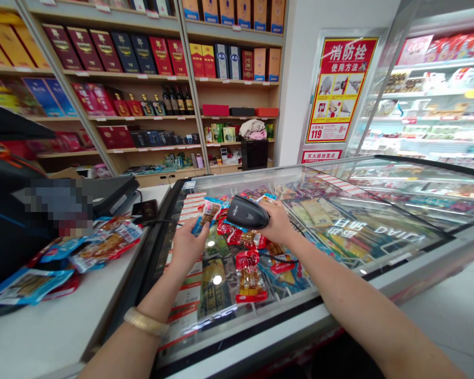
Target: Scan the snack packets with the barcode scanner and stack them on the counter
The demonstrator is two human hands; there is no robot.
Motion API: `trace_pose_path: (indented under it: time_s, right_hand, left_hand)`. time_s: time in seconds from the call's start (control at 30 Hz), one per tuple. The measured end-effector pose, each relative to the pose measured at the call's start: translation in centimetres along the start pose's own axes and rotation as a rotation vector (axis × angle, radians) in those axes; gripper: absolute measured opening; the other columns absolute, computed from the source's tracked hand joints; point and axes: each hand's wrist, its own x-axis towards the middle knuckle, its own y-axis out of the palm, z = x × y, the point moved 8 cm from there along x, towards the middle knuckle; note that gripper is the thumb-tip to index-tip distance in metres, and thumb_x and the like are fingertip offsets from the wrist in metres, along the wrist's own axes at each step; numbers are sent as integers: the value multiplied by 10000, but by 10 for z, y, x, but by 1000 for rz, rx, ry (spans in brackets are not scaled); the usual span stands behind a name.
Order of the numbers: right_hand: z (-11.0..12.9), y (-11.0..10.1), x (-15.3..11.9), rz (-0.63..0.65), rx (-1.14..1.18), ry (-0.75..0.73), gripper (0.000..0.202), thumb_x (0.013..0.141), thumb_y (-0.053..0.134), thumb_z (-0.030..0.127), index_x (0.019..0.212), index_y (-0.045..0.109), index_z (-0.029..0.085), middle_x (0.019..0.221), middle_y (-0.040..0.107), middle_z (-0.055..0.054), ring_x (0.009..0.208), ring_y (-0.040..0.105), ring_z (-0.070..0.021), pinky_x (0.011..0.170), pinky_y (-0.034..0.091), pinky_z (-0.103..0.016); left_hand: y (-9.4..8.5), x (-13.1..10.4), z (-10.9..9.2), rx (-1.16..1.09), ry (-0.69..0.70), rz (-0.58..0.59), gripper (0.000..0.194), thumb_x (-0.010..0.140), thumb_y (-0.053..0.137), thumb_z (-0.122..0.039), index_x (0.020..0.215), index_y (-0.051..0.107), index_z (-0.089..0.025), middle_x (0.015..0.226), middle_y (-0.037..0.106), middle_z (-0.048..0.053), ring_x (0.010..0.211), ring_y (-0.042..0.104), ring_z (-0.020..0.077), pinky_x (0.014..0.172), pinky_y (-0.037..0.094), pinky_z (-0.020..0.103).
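My left hand [188, 243] grips a blue-edged snack packet [210, 211] with brown food showing through its clear front. Closed around a black barcode scanner [245, 212] is my right hand [278, 223]; the scanner's head points left, close to the packet. Both hands are above the glass lid of a chest freezer. On the glass below them lie several red snack packets, one of them [250, 276] nearest to me. A black cable [278, 259] runs across the glass among the packets.
Left of the freezer [300, 300], a white counter [82, 321] bears a pile of blue and red snack packets [106, 239], a dark wallet-like item [145, 210] and a black device [106, 192]. Shelves of boxes [142, 73] stand behind; a lit display fridge [438, 105] is at right.
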Motion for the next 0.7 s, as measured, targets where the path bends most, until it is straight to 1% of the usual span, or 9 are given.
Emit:
trace_pose_path:
  time_s: [0.07,0.13,0.2,0.27,0.37,0.47,0.53,0.6,0.7]
  right_hand:
    - [0,-1,0,-10,12,2,203,747,707,393,831,647,219,825,708,-41,797,608,-220,762,299,-327]
    - [0,-1,-1,-23,17,5,205,744,708,395,830,652,218,818,710,-42,795,613,-222,753,300,-325]
    - [-1,-2,-1,-37,15,8,211,732,715,389,846,663,219,826,718,-44,807,623,-228,753,307,-325]
    - [-2,-3,-2,-48,15,11,225,716,724,375,873,679,221,848,732,-47,828,635,-236,766,322,-332]
    - [-3,-4,-4,-79,25,8,262,703,733,354,927,702,222,892,751,-52,853,651,-247,795,347,-352]
    - [-4,-4,-5,-106,29,4,280,703,739,357,948,713,225,904,757,-53,854,658,-249,807,360,-361]
    - [-4,-3,-5,-111,29,0,282,706,742,375,943,715,225,909,762,-56,864,665,-252,806,361,-360]
    - [-5,-2,-5,-110,32,1,294,706,748,398,940,714,223,923,767,-62,881,672,-255,799,359,-352]
    - [-7,0,-5,-100,39,9,299,710,750,404,946,713,223,913,766,-57,879,672,-247,791,358,-336]
  left_hand:
    - [1,-1,3,-40,-35,-3,58,723,670,-231,675,671,-198,584,581,-15,665,577,174,617,446,241]
    - [3,-2,8,-161,-122,-6,38,737,678,-224,732,685,-187,626,620,-10,662,602,169,620,486,247]
    - [3,-3,15,-382,-243,-37,86,776,671,-235,838,689,-177,714,669,-1,653,639,162,620,538,263]
    - [-3,-1,19,-613,-336,-116,116,826,652,-232,926,668,-175,800,698,9,667,681,155,636,586,278]
    - [-31,11,25,-846,-391,-293,69,877,608,-123,920,636,-169,831,707,17,731,721,133,707,617,248]
    - [-70,25,41,-1011,-439,-503,254,836,554,67,923,632,-158,851,707,18,810,730,110,781,611,190]
    - [-90,31,55,-1082,-496,-607,368,816,512,134,1005,640,-154,918,715,30,848,727,97,775,600,144]
    - [-97,34,68,-1160,-591,-651,426,853,458,127,1130,631,-146,1016,716,60,855,726,82,717,582,90]
    - [-90,32,75,-1265,-712,-631,456,933,365,58,1310,566,-99,1102,698,114,805,726,73,641,565,63]
